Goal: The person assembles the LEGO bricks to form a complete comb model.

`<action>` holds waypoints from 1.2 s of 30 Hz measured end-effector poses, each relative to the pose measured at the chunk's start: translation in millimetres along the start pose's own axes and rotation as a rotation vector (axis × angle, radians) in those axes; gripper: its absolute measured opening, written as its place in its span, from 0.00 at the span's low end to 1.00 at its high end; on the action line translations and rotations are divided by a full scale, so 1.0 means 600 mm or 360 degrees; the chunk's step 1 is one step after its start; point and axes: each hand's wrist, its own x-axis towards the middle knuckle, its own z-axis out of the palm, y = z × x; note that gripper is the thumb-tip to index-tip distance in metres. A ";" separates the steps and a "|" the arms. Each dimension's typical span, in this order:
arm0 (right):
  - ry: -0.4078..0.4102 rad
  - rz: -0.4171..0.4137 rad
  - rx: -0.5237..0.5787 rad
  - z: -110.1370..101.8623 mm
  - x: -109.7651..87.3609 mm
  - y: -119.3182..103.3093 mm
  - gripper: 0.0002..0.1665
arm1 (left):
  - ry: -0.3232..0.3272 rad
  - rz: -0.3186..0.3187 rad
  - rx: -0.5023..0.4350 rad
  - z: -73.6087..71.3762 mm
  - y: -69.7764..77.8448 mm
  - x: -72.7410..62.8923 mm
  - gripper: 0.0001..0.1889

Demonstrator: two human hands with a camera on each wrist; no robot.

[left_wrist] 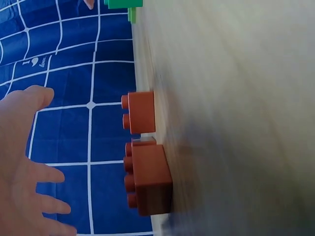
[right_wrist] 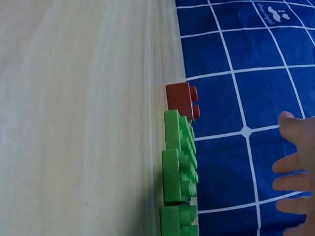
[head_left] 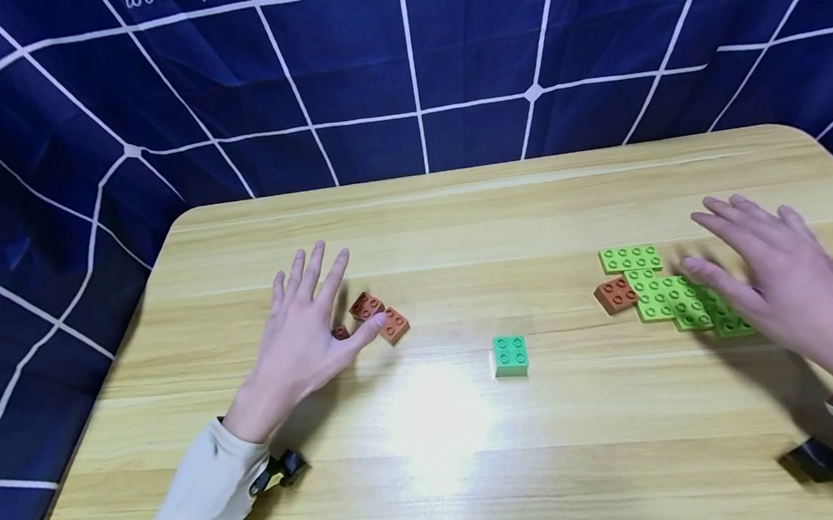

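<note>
My left hand [head_left: 303,334] hovers with spread fingers over the table's left side, holding nothing. By its thumb lie reddish-brown toy bricks [head_left: 394,326], partly hidden by the hand; the left wrist view shows these brown bricks [left_wrist: 151,174] standing studs up. On the right, my right hand [head_left: 790,274] is held above the table, fingers extended and nothing in them. Beneath and beside it sits a group of lime-green bricks [head_left: 653,296], partly covered by that hand. A single brown brick [head_left: 616,295] touches the group's left side. Between the hands stands a green square brick [head_left: 510,355].
The wooden table [head_left: 422,234] has rounded far corners. Behind it and along the left hangs a dark blue cloth [head_left: 359,56] with white lines. Small black devices are strapped at both wrists, one by the left cuff [head_left: 286,469].
</note>
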 end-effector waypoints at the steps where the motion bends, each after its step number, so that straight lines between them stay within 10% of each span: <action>1: 0.0011 -0.0025 0.0006 0.003 0.000 -0.001 0.32 | 0.0001 0.0022 -0.0011 0.001 0.001 0.001 0.48; 20: 0.0156 -0.0521 0.0035 0.043 0.001 -0.006 0.44 | 0.0130 0.0331 -0.0236 0.020 0.037 0.003 0.38; 36: 0.0056 -0.0562 0.0094 0.056 0.004 -0.018 0.36 | 0.0106 0.0563 -0.0291 0.032 0.068 0.009 0.30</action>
